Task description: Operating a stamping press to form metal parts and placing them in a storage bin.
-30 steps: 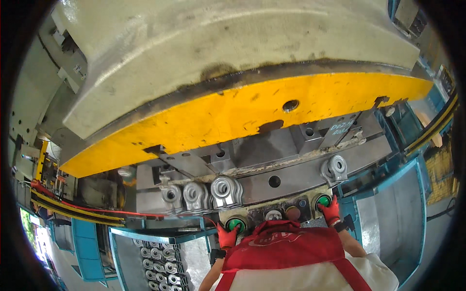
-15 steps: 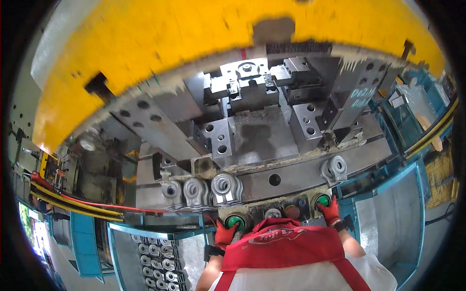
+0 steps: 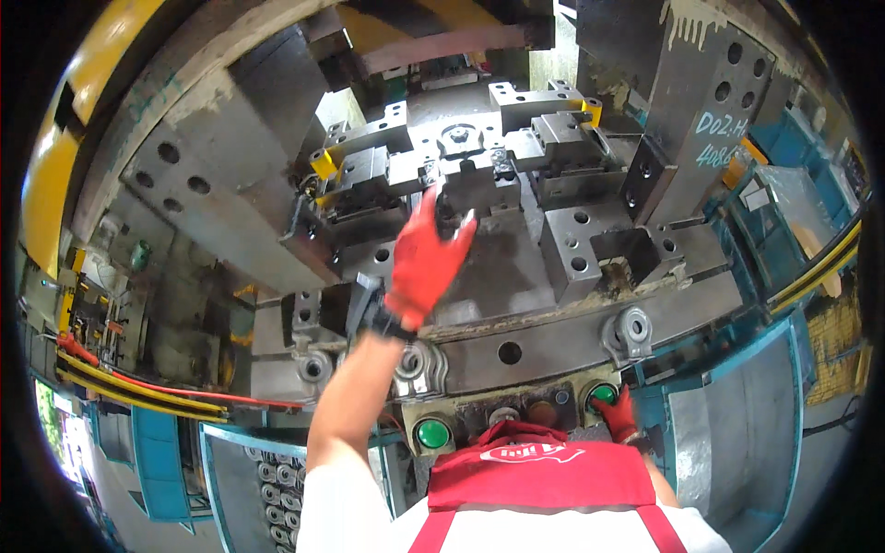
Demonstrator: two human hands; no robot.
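Note:
My left hand (image 3: 427, 263), in a red glove, reaches forward over the press bed with its fingers apart and nothing held. Its fingertips are just short of the lower die block (image 3: 475, 189), where a metal part with a round ring (image 3: 460, 138) sits. My right hand (image 3: 621, 417), also gloved in red, lies at the right green button (image 3: 603, 396), thumb on the button and fingers spread. Stamped metal brackets (image 3: 419, 367) with round collars stand along the bed's front edge, partly hidden by my left forearm. Another bracket (image 3: 631, 334) stands at the right.
The left green button (image 3: 431, 433) is on the control panel in front of me. A blue-framed bin (image 3: 269, 493) at lower left holds several brackets; a blue-framed metal chute (image 3: 737, 415) is at right. Steel columns (image 3: 696, 101) flank the die under the striped upper ram (image 3: 433, 32).
The upper part of the press has risen, showing more of the die. My left hand has left the left green button and moved forward over the bed. My right hand stays by its button.

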